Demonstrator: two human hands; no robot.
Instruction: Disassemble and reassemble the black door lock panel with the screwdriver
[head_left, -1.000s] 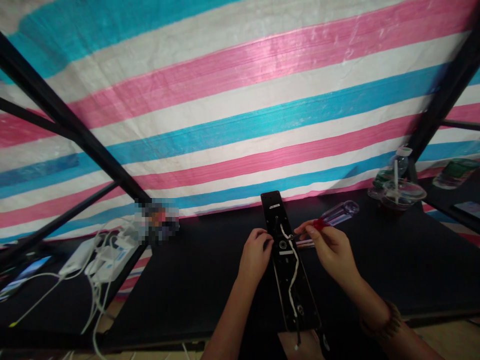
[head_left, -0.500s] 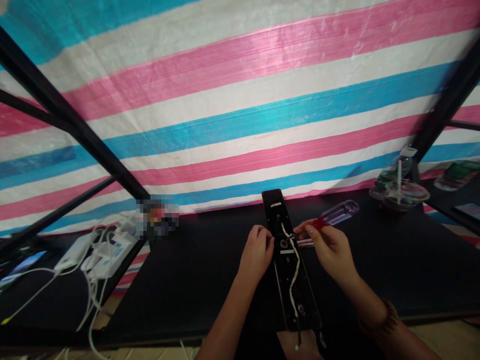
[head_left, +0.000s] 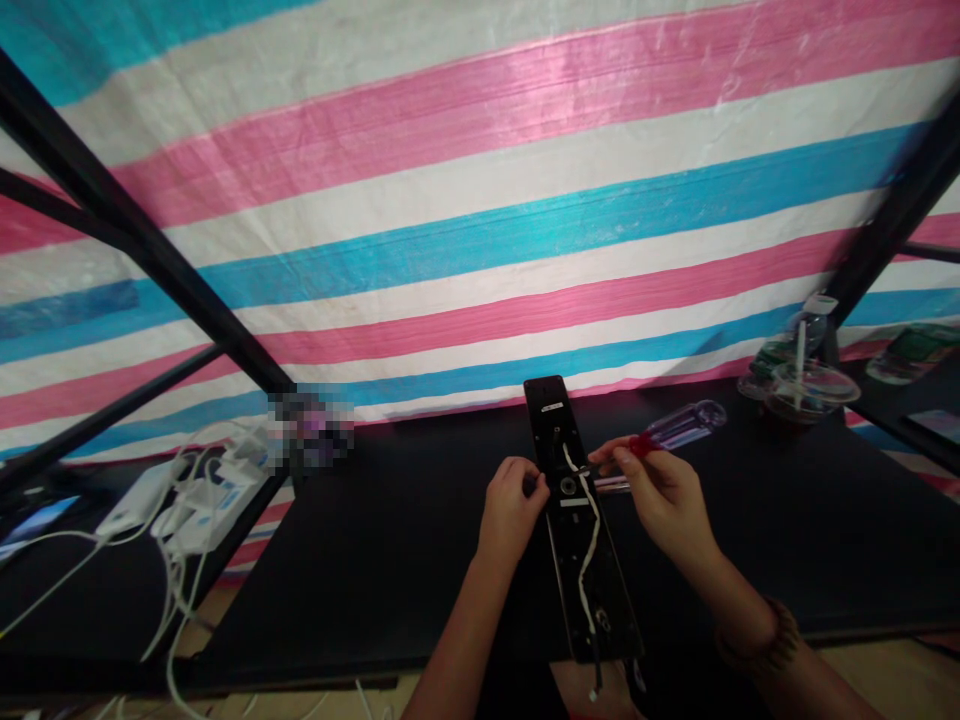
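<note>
Your right grip (head_left: 667, 500) is narrow, holding a clear-handled screwdriver (head_left: 686, 424) by its red part, the handle angled toward two o'clock and the shaft reaching over the long black panel (head_left: 568, 545). That panel lies right before you on the worktop (head_left: 390, 540), pointing roughly twelve to six, a white cable (head_left: 595, 535) along it. Your left grip (head_left: 514, 507) touches its nine-o'clock edge, fingers curled; you can't tell whether they pinch it. A clear cup (head_left: 808, 395) stands at two o'clock from the panel.
</note>
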